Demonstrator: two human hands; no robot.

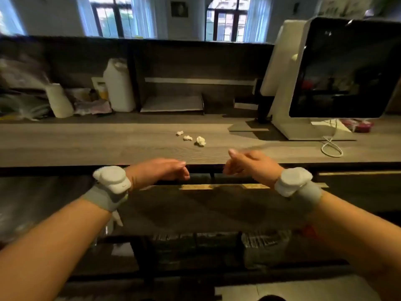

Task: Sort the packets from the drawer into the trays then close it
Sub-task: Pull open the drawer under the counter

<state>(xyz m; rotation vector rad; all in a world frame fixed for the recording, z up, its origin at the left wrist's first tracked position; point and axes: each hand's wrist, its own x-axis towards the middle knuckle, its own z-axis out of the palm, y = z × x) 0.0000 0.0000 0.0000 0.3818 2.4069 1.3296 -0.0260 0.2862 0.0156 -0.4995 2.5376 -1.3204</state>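
Observation:
The dark drawer front (195,205) sits just under the wooden counter edge (108,157), and a narrow dark gap (206,178) shows above its top edge. My left hand (160,170) and my right hand (249,165) hover at that gap with fingers curled; nothing is visible in either. Both wrists carry grey bands with white pods. The inside of the drawer is hidden. Lower down, blurred holders with rows of what look like packets (264,242) stand on a shelf.
On the counter lie three crumpled paper bits (200,141), a white monitor (347,68) with a looped cable (331,146), a white jug (118,85), a stack of paper cups (59,101) and a flat metal tray (173,103) against the back wall.

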